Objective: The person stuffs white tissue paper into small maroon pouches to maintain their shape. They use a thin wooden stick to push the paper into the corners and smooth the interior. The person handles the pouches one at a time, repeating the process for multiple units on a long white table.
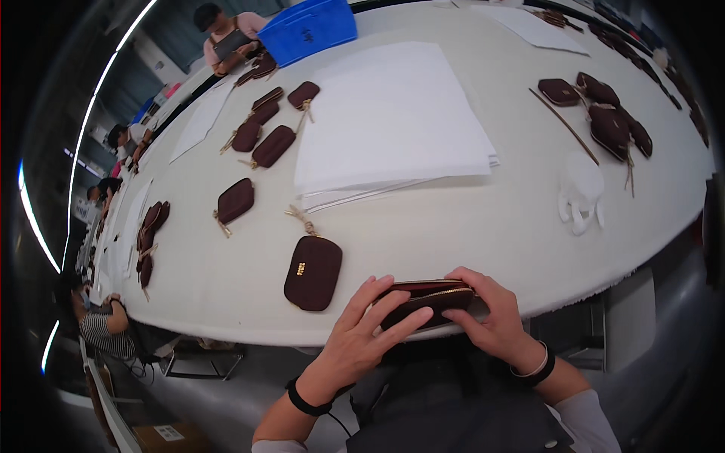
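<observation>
Close to the table's near edge, a dark brown zip pouch (pixel 440 300) is held between both hands, its gold-toothed zip open and its reddish lining showing. My left hand (pixel 361 332) grips the left end, with some fingers lying across the front and opening. At the other end, my right hand (pixel 495 315) is closed round the pouch, thumb on the front and fingers behind. A similar pouch (pixel 317 275) lies flat to the left, with a gold mark on its face and a tan pull cord (pixel 302 219) pointing away from me. The inside of the held pouch is mostly hidden.
Large white sheets (pixel 385 113) are stacked mid-table. Several more pouches (pixel 273 146) lie left of them, others (pixel 608 127) at far right beside a thin brown stick (pixel 566 128) and a white glove (pixel 581 192). A blue bin (pixel 308 32) stands beyond; co-workers (pixel 230 38) sit along the left.
</observation>
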Demonstrator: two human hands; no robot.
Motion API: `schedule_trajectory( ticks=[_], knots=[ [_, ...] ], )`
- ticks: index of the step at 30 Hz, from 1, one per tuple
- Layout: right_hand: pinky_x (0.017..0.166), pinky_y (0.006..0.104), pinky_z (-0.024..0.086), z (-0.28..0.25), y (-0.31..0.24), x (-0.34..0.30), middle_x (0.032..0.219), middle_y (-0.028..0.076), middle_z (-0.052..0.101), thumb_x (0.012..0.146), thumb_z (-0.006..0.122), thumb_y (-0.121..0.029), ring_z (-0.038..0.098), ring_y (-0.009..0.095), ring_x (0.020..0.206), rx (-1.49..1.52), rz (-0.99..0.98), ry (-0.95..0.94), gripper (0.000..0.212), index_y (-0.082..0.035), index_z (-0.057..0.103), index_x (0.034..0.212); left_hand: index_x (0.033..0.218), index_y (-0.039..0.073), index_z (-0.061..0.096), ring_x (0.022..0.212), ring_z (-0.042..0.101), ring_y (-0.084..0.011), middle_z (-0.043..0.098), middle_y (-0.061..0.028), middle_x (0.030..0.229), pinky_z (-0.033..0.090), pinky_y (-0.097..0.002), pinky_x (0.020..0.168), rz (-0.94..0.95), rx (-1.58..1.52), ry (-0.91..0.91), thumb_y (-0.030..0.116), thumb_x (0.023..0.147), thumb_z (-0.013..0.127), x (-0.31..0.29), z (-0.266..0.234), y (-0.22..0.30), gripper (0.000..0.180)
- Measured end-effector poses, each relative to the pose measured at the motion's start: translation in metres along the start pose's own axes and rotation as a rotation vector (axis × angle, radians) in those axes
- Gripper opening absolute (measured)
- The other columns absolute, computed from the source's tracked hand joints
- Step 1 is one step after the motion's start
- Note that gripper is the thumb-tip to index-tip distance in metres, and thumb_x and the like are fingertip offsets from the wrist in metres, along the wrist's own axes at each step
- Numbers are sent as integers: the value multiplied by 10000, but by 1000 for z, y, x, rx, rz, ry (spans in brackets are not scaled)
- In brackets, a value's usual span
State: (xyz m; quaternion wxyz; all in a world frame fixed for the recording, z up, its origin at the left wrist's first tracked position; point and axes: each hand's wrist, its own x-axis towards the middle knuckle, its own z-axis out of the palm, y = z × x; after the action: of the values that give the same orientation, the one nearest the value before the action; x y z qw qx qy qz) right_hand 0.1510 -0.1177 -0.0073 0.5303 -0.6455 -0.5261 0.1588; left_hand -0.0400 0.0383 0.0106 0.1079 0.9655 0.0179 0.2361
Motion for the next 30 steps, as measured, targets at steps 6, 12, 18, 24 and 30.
schedule_trajectory(
  ticks=[6, 12, 18, 24, 30],
  knots=[
    [803, 356, 529, -2, 6, -9, 1056, 110, 700, 820, 759, -44, 669, 285, 890, 31, -62, 107, 443, -40, 611, 1237, 1156, 90, 697, 1215, 565, -359, 622, -96, 1155, 515, -422, 948, -172, -150, 58, -32, 623, 817, 25, -10, 28, 559],
    [764, 353, 537, -13, -1, -16, 1051, 103, 705, 873, 759, -194, 676, 245, 886, 186, -169, 16, 379, -36, 642, 1198, 879, 93, 751, 1051, 658, -305, 693, -47, 945, 562, -387, 873, -87, -35, 265, -35, 658, 769, 15, 1, 24, 257],
    [691, 340, 534, -24, -13, -12, 960, 108, 693, 861, 755, -218, 675, 250, 826, 101, -223, -31, 319, -36, 682, 1112, 819, 97, 736, 1187, 624, -361, 724, -85, 1064, 571, -395, 909, -95, -63, 258, -44, 721, 738, 11, 3, 34, 172],
    [526, 317, 472, -35, -15, 0, 729, 38, 630, 741, 773, -51, 629, 203, 644, -378, -286, 169, 254, -54, 692, 982, 825, 91, 730, 1311, 526, -447, 698, -136, 1176, 527, -466, 1031, -100, -229, 158, -19, 739, 744, 6, 4, 43, 140],
    [513, 313, 461, -30, -18, 2, 738, 35, 621, 725, 781, -40, 619, 202, 637, -396, -313, 170, 253, -66, 688, 959, 871, 182, 779, 984, 585, -244, 704, -16, 1079, 472, -333, 834, -112, 120, 250, 53, 648, 817, 3, -3, 51, 262]
  ],
)
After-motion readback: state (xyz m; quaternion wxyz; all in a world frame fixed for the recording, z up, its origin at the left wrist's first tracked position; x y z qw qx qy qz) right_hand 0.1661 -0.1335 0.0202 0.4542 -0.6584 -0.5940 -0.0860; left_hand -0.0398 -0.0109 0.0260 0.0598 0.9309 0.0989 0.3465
